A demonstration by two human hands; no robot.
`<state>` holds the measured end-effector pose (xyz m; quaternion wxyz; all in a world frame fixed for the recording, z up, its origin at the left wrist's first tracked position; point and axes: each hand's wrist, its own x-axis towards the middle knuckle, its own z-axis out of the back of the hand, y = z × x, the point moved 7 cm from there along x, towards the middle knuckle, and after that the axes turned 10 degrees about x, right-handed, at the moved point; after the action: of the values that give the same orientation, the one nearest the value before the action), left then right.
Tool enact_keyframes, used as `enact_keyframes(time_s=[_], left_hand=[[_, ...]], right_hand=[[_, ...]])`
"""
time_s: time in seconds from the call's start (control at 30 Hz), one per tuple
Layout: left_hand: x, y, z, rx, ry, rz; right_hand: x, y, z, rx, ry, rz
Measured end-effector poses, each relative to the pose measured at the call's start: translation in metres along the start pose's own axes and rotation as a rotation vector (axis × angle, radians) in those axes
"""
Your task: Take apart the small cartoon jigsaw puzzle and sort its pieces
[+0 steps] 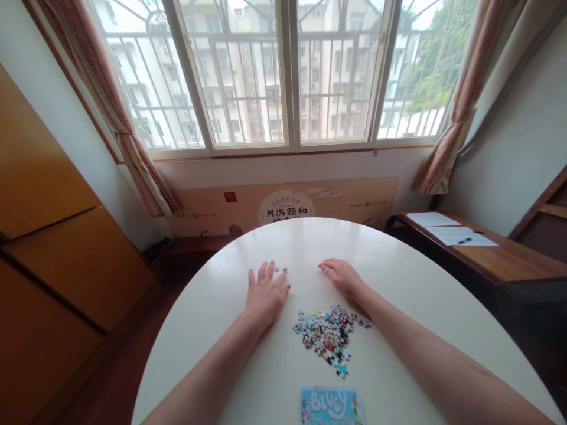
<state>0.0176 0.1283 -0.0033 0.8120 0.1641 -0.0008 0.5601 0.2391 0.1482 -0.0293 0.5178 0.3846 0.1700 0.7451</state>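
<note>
My left hand [267,295] rests on the white table with its fingers spread. Close to its fingertips lie two small jigsaw pieces [285,271], apart from the rest. Nothing shows in its grasp, though its palm is hidden. Across from it, my right hand [343,277] lies low on the tabletop, fingers reaching left and slightly bent, with no piece visible in them. Between my forearms spreads a heap of mixed-colour jigsaw pieces [325,332]. A few strays sit at its right side, and a light blue piece [341,370] lies at its lower end.
The round white table [199,330] fills the middle. A blue puzzle box [330,404] marked "BLUEY" is cut off at the bottom edge. On a wooden side table [518,262] at right are paper sheets [463,236]. A barred window [290,77] is ahead, wooden cabinets [48,236] at left.
</note>
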Motion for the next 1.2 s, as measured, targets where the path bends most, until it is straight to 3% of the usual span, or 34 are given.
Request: enact_keyframes(time_s=[0.23,0.7,0.9,1.03,1.2], left_hand=[[0.006,0.014,-0.002,0.014,-0.002,0.022],[0.006,0.009,-0.006,0.007,-0.001,0.018],[0.004,0.007,0.009,-0.021,-0.116,0.011],[-0.003,-0.006,0.036,-0.125,-0.19,-0.117],[-0.014,-0.031,0.039,-0.205,0.023,-0.358]], right_hand=[[0.0,0.0,0.0,-0.006,0.005,0.002],[0.0,0.002,0.002,0.006,-0.019,0.015],[-0.001,0.003,0.003,0.006,-0.02,0.011],[0.0,0.001,0.002,0.0,-0.018,0.0],[0.0,-0.002,0.002,-0.006,-0.022,0.007]])
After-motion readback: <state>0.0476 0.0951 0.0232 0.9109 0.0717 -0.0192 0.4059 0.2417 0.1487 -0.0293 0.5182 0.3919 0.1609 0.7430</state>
